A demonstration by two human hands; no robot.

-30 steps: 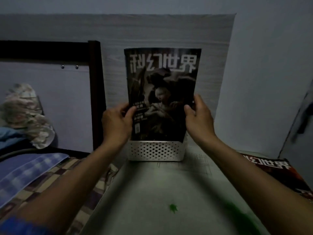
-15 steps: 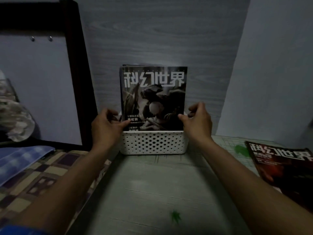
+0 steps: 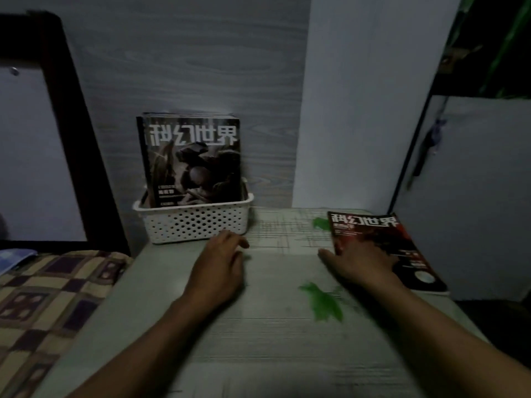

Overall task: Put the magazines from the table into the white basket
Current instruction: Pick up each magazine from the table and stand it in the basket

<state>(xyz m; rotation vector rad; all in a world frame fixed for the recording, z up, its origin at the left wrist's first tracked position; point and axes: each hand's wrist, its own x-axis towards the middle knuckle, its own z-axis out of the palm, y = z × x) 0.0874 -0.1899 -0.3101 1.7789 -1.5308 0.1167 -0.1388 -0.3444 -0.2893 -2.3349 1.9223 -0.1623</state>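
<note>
A dark magazine (image 3: 194, 156) stands upright in the white perforated basket (image 3: 195, 222) at the back of the table, with more magazines behind it. Another magazine with a red and black cover (image 3: 373, 239) lies flat at the table's right edge. My right hand (image 3: 362, 262) rests on that magazine's left side, fingers spread over the cover; whether it grips it is not clear. My left hand (image 3: 221, 259) hovers over the table just in front of the basket, holding nothing, fingers loosely curled.
The pale table (image 3: 258, 340) carries green leaf prints (image 3: 324, 303). A bed with a checked cover (image 3: 48, 291) lies to the left, with a dark bed frame (image 3: 83, 133) behind it. A wood-grain wall (image 3: 186, 67) backs the basket. A grey cabinet (image 3: 471, 191) stands right.
Both hands let go of the dark magazine, which now stands in the basket. My right hand moved right onto the red magazine; my left hand drew back to the table.
</note>
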